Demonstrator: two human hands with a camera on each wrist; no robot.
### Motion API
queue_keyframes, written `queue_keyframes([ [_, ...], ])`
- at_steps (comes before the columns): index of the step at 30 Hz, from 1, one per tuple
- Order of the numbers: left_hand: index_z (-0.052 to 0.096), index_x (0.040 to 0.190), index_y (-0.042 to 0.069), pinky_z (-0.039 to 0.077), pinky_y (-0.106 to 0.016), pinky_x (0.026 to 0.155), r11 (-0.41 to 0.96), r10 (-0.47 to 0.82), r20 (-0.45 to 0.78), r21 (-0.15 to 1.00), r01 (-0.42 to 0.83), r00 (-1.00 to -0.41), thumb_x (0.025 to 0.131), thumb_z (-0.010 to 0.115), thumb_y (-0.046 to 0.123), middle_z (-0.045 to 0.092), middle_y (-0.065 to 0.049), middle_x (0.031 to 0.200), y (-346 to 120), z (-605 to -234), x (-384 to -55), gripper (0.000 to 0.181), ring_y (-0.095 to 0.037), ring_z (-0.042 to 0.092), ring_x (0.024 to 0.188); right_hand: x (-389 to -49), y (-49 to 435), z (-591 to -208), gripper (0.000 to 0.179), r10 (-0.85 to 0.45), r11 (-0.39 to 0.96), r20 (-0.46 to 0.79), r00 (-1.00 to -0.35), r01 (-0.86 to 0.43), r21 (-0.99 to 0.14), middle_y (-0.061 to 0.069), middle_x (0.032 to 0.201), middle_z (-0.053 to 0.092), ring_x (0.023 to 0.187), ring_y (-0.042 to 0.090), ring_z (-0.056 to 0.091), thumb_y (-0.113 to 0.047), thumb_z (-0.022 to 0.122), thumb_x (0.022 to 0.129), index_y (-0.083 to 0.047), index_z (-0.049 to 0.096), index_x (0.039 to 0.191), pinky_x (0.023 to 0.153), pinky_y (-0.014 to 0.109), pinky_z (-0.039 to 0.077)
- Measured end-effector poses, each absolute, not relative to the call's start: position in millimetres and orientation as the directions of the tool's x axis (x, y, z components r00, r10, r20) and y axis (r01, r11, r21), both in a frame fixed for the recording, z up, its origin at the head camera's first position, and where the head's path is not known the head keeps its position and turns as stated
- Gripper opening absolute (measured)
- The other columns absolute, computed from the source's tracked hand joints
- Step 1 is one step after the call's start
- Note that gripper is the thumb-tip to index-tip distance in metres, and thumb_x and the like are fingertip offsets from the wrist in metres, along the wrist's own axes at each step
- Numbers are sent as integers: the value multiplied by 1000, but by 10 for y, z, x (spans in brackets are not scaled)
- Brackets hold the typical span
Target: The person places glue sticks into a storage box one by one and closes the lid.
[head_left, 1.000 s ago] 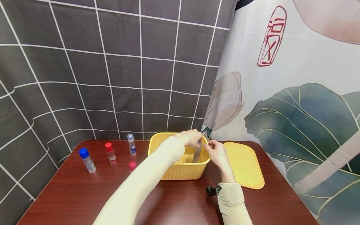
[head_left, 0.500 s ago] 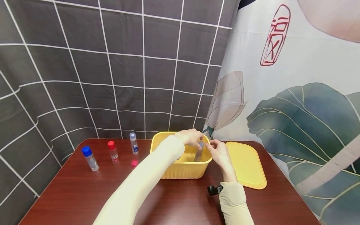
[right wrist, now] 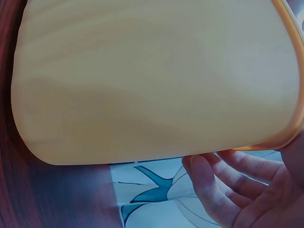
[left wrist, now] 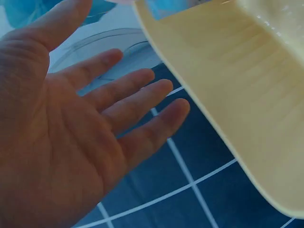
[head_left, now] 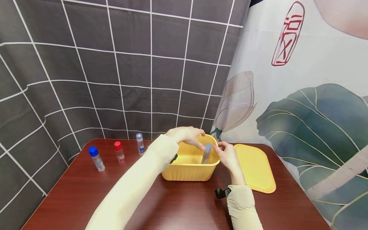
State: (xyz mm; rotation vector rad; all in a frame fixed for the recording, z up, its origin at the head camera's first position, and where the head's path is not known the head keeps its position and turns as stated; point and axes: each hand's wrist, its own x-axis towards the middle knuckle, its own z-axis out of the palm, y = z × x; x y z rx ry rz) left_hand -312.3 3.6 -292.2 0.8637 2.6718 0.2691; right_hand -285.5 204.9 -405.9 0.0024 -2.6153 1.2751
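A yellow plastic box (head_left: 187,172) stands uncovered on the table. Inside its right end a small clear bottle with a pale cap (head_left: 206,154) stands slightly tilted. My left hand (head_left: 187,135) hovers over the box's back left, fingers spread and palm free in the left wrist view, apart from the bottle. At the right rim, my right hand (head_left: 229,156) pinches the box's edge with its fingertips; in the right wrist view the box's outer wall (right wrist: 152,85) fills most of the picture.
Left of the box stand a blue-capped bottle (head_left: 97,159), a red-capped bottle (head_left: 119,153) and a pale-capped bottle (head_left: 140,144). A yellow lid (head_left: 256,167) lies to the right. Behind the table hangs a grey checked cloth (head_left: 129,70).
My left hand has let go of the bottle inside the box and moved up and left. The bottle stays there. The right hand keeps its place at the rim. My left arm now hides the pink-capped bottle.
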Motion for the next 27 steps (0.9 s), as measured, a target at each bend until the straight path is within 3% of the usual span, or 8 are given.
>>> queue_keyframes([
  [5, 45, 144, 17, 36, -39, 106, 783, 612, -231, 305, 541, -756, 88, 69, 48, 49, -6, 144, -127, -2865, -3033, 69, -21, 45, 131, -2855, 2062, -4069, 27, 103, 619, 200, -974, -95, -779, 14, 92, 69, 82, 26, 64, -20, 64, 95, 3, 67, 110, 74, 38, 54],
  [12, 46, 143, 11, 33, -38, 109, 736, 650, -127, 348, 580, -749, 89, 69, 43, 50, -8, 143, -396, -2820, -2851, 67, -23, 45, 132, -2843, 2066, -4056, 27, 110, 624, 215, -971, -101, -775, 13, 90, 68, 81, 26, 63, -20, 64, 95, 3, 68, 109, 73, 37, 53],
  [20, 48, 142, 11, 35, -39, 107, 705, 628, -6, 429, 565, -778, 89, 70, 40, 53, -8, 140, -755, -2931, -2598, 64, -24, 47, 130, -2835, 2072, -4058, 27, 107, 634, 220, -970, -104, -767, 13, 90, 69, 81, 26, 63, -20, 65, 95, 3, 68, 108, 73, 39, 53],
  [27, 49, 141, 11, 39, -47, 104, 647, 564, 90, 569, 507, -821, 90, 70, 36, 54, -9, 139, -1127, -3144, -2390, 61, -29, 51, 126, -2852, 2068, -4067, 27, 104, 639, 224, -969, -107, -762, 13, 90, 69, 80, 26, 63, -21, 64, 95, 2, 68, 108, 72, 39, 53],
])
